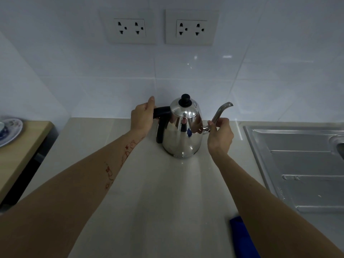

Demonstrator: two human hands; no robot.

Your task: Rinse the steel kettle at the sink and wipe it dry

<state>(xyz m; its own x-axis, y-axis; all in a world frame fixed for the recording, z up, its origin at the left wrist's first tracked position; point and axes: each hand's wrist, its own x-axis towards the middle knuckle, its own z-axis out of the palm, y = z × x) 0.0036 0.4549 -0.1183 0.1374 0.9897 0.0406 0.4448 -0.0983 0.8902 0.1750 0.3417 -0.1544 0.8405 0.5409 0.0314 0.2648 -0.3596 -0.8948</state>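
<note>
Steel shines on the gooseneck kettle [181, 135], which stands upright on the pale counter [149, 192], near the back edge where the counter meets the white tiled wall [93, 71]. Its lid [184, 108] is on, with a black knob [185, 100] on top. The thin spout [220, 112] points to the right, toward the steel sink [297, 164] that is set into the right end of the counter. The black handle [162, 120] sticks out to the left.

Your left hand [142, 118] is wrapped around the top of the black handle, fingers curled shut on it and thumb up. Your right hand [219, 135] pinches the low part of the spout, fingers closed around the thin tube, just beside the kettle's round body. Red drawings run along your left forearm [104, 164].

At the front edge of the counter a blue cloth [242, 237] lies partly under your right arm, well apart from the kettle. Two white wall sockets [160, 27] sit side by side high on the tiles behind the kettle. Off the left end of the counter there is a wooden table [20, 151] with a blue and white plate [11, 131] on it.
</note>
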